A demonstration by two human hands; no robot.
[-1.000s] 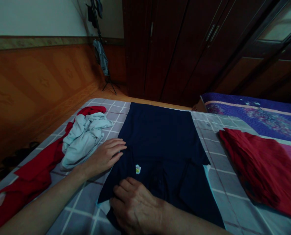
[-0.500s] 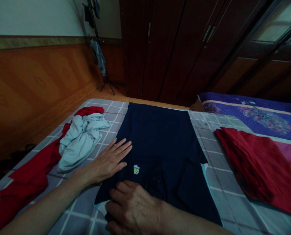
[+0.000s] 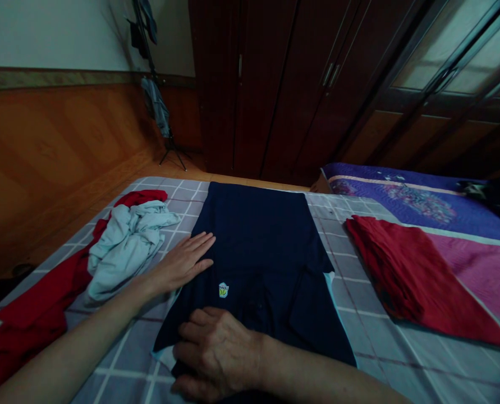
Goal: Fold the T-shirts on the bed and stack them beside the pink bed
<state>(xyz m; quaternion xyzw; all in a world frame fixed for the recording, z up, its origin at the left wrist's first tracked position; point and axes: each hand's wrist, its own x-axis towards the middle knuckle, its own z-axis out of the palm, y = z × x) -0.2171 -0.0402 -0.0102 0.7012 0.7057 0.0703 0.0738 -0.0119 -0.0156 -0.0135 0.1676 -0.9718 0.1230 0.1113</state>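
Note:
A dark navy shirt [image 3: 258,235] with light blue edging lies spread on the checked bedsheet. A small yellow and white logo [image 3: 223,290] shows on its left part. My left hand [image 3: 184,262] rests flat on the shirt's left edge, its fingers stretched out and pointing right. Lower down, my right hand [image 3: 216,350] is closed at the shirt's near left corner, beside a pale sleeve edge. Its fingers are curled onto the navy fabric there.
A crumpled pale blue garment [image 3: 125,244] and a long red garment [image 3: 43,292] lie at the left. Folded red cloth [image 3: 418,269] lies at the right, near a purple and pink quilt [image 3: 401,191]. A coat stand [image 3: 169,134] and a wardrobe [image 3: 270,84] stand behind.
The view has turned slightly right, so the things on the bed appear shifted left. My left hand's fingers have drawn closer together; my right hand stays at the shirt's near corner.

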